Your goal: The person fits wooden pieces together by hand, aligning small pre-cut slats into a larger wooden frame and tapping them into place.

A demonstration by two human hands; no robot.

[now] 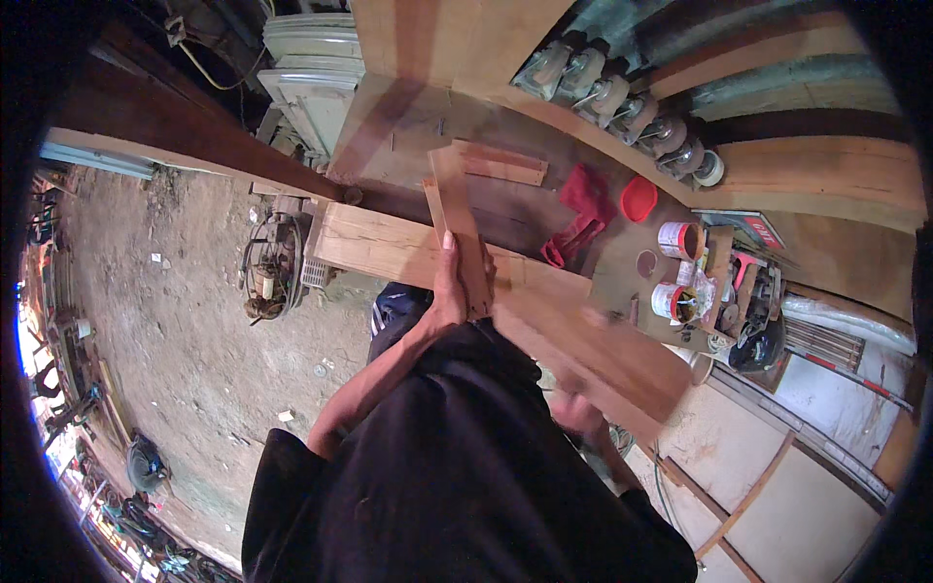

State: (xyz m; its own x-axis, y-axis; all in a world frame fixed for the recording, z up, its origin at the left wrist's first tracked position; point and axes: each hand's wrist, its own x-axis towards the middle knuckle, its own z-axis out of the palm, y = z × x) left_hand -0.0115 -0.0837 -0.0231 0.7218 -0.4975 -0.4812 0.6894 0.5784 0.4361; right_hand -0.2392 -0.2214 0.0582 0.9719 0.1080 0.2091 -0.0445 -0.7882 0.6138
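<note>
My left hand (453,287) is closed round a short wooden board (459,219), thumb along its near face and fingers round the far side. The short board crosses a long wooden plank (379,238) that runs from the left toward the lower right. My right hand (580,413) is at the near edge of the plank's right part (622,364). Motion smears its fingers, so their grip does not show. A small blurred dark shape (604,317) appears over the plank's far edge; its kind cannot be made out.
Beyond the plank lie wood offcuts (505,163), a red cloth (586,209) and a red bowl (639,198). Two open cans (673,302) stand at the right beside a wooden tool box (743,291). Several bulb-like fittings (632,115) line the upper right. A small machine (270,262) sits on the floor.
</note>
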